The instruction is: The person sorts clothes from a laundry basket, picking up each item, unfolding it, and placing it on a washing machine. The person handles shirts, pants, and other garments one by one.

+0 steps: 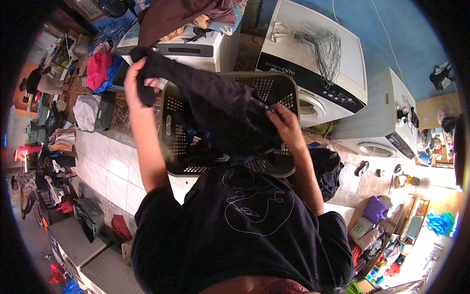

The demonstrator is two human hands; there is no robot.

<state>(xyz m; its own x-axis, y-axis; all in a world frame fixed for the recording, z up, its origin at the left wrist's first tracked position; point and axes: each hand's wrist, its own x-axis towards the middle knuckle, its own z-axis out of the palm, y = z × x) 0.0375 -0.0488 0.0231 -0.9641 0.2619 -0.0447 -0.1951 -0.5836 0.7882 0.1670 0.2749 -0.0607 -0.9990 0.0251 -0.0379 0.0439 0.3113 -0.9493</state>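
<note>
Head view: left hand (138,85), raised at upper left, is gripping one end of a dark garment (210,90), fingers curled into the cloth. Right hand (285,126), lower and to the right, pinches the same garment near its other side. Dark garment is stretched slantwise between both hands, over the dark green basket (290,93); its lower part blends with dark clothes inside, so where it ends can't be told. Basket is a perforated plastic one, right in front of the person's black shirt (245,245), with some blue and light bits showing among the contents. Just right of basket: black clothes pile (325,169). Beyond basket, a middle washer (352,54), white with a black panel, round door in front, tangled wire bundle (323,49) on top. Left of it, another white machine (225,54) with a brown cloth (171,19) and other fabrics heaped on top. Further right, a third washer (362,117), also white, with a round door. Out left, white cloth (87,111) in a grey basket (104,115), and pink cloth (99,68) beyond it. Pale tiled floor (117,161) left of the green basket. Far right: sandals (362,168) on the floor, purple bag (376,209) lower down.
</note>
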